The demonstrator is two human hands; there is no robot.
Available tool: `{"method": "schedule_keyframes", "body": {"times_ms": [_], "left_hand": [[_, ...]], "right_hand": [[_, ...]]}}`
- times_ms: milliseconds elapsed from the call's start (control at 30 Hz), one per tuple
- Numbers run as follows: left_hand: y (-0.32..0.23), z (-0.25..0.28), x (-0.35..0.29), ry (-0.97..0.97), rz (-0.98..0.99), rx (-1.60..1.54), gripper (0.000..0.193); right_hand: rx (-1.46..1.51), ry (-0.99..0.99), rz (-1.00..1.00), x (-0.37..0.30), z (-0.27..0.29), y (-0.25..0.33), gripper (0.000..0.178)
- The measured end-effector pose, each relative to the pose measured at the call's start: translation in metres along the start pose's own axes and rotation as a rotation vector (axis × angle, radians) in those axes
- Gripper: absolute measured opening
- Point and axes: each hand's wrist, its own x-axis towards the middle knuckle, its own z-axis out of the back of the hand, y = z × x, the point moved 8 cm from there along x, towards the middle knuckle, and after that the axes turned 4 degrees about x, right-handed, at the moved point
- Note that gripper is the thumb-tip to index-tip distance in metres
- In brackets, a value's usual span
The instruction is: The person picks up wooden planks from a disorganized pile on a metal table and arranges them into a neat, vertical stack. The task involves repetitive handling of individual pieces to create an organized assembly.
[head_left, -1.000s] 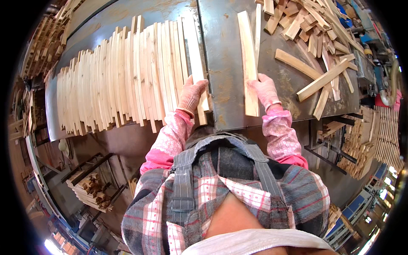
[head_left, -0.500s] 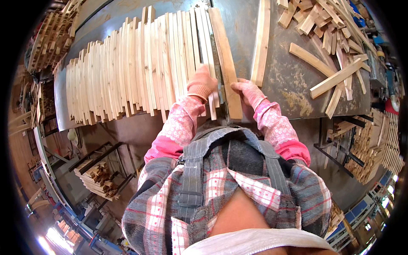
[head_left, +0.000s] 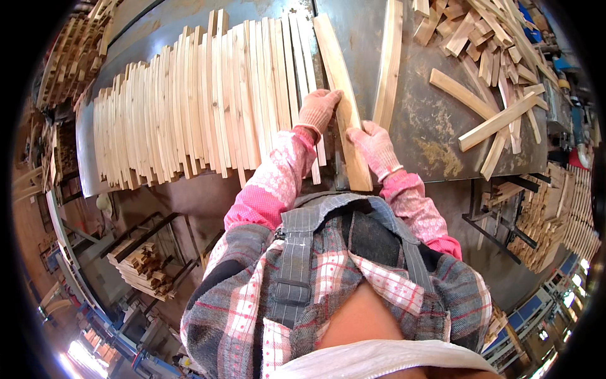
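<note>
A long, slightly bowed wooden board point(head_left: 348, 115) lies lengthwise before me on the metal tabletop, its near end reaching past the table's edge. My left hand point(head_left: 319, 111), in a pale pink knit glove, pinches the board's left edge about midway along. Lower on the opposite edge, my gloved right hand point(head_left: 375, 149) grips it with the thumb on top. Just left of the board, a row of narrow wooden strips point(head_left: 189, 107) lies side by side. Another board point(head_left: 387, 63) rests apart, to the right of the held one.
A heap of short wooden offcuts point(head_left: 486, 44) covers the table's far right, with several longer pieces point(head_left: 499, 120) crossed in front. Stacked wood point(head_left: 142, 265) sits on a metal rack below at left, and more stacks point(head_left: 549, 221) stand at right. The metal table point(head_left: 435, 136) has brownish stains.
My left hand has moved right, from the strips onto the board's left edge. The board has shifted slightly right and nearer to me, turning its face. My right hand keeps hold, slightly lower.
</note>
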Motion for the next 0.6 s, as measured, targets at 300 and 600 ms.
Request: {"method": "schedule_keyframes", "body": {"times_ms": [300,600], "left_hand": [[-0.038,-0.037,-0.005,-0.03,-0.027,-0.025,0.036],[-0.065,0.036,0.047,-0.562,-0.685,1.499,0.063]], "right_hand": [[-0.043,0.122,-0.117,-0.032,0.047,-0.038,0.028],[-0.866,-0.5,0.925,0.072,0.166,0.328,0.027]]}}
